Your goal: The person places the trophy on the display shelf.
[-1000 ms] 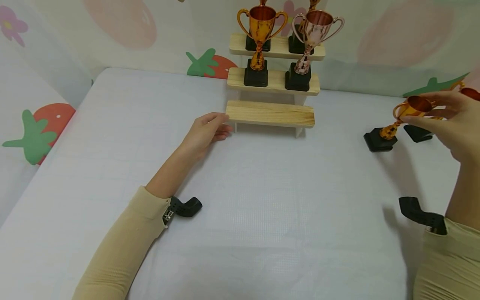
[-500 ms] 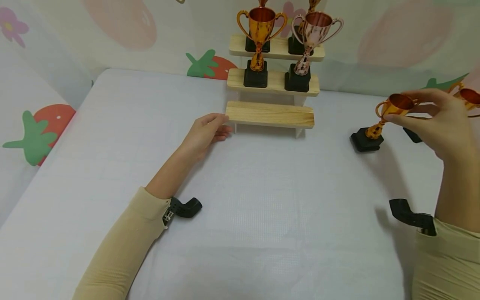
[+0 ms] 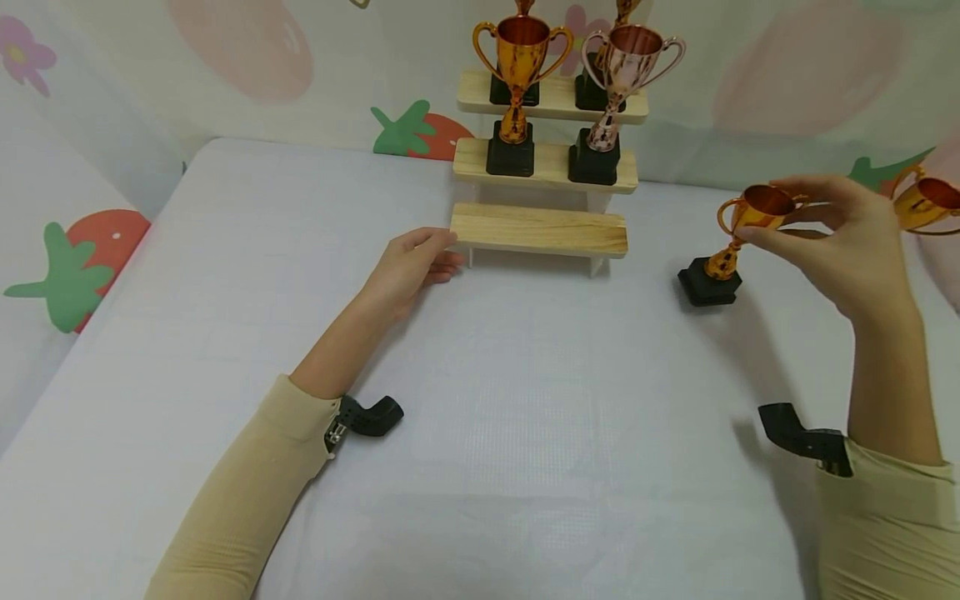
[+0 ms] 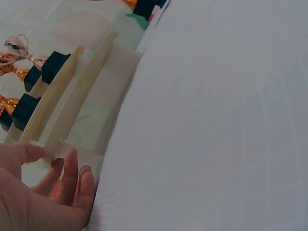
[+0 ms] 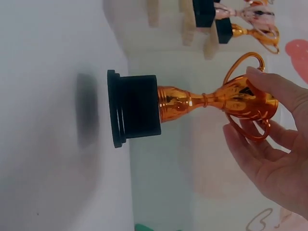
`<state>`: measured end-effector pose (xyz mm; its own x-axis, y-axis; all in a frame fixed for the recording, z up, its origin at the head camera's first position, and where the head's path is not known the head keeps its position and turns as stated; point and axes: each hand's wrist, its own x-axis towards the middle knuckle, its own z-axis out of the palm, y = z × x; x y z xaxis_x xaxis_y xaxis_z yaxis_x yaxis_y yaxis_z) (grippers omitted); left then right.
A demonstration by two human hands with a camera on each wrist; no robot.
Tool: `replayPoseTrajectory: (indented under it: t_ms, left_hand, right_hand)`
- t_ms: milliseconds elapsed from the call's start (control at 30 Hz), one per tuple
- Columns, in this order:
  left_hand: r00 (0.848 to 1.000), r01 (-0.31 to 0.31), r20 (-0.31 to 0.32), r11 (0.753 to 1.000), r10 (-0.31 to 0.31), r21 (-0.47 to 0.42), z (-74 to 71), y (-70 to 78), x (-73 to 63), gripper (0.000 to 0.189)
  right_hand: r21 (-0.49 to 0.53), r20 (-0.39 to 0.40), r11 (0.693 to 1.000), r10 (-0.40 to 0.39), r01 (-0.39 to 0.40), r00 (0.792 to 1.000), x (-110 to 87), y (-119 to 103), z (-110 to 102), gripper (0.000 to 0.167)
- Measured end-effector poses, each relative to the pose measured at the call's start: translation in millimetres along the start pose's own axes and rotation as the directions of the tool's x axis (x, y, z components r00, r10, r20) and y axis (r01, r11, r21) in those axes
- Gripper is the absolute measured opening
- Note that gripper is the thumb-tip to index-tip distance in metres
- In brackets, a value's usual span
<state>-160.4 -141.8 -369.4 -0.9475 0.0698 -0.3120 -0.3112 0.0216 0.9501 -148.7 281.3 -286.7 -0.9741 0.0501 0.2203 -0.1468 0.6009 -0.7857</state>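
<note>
My left hand [image 3: 401, 271] holds the left end of the bottom step of a wooden display stand [image 3: 543, 228]. In the left wrist view, the thumb and a finger of that hand [image 4: 53, 192] pinch the plank's end. My right hand [image 3: 847, 250] grips a shiny orange-gold trophy [image 3: 756, 208] by its cup, right of the stand. Seen from the right wrist, this trophy's black base [image 5: 139, 106] is a little above the white tabletop, its shadow apart from it. The thumb lies on one side of the cup and the fingers on the other.
On the middle step stand a gold trophy [image 3: 521, 54] and a rose-pink trophy [image 3: 630, 62]. Two more on the top step [image 3: 555, 96] are partly hidden behind them. Another gold trophy [image 3: 926, 200] is at the right edge, behind the right hand. A patterned curtain [image 3: 337, 50] hangs behind the table.
My right hand has carried the gold trophy leftward, towards the stand, just above the table. The left hand keeps its hold on the bottom step.
</note>
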Motion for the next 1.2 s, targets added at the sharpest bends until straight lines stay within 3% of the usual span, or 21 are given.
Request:
replayPoseTrajectory:
  t_ms: [167, 533, 1200]
  left_hand:
    - [1.000, -0.002, 0.001, 1.000, 0.002, 0.000, 0.0, 0.2, -0.6, 0.041]
    - [1.000, -0.004, 0.006, 1.000, 0.004, 0.002, 1.1, 0.1, 0.2, 0.040]
    - [1.000, -0.001, 0.005, 1.000, 0.001, 0.009, -1.2, -1.0, 0.8, 0.042]
  right_hand:
    - [0.038, -0.010, 0.999, -0.038, 0.038, 0.999, -1.1, -6, 8, 0.044]
    - [0.049, -0.028, 0.999, -0.014, 0.016, 0.999, -4.2, -19, 17, 0.045]
    - [0.062, -0.044, 0.996, -0.063, 0.066, 0.997, 2.9, -47, 30, 0.047]
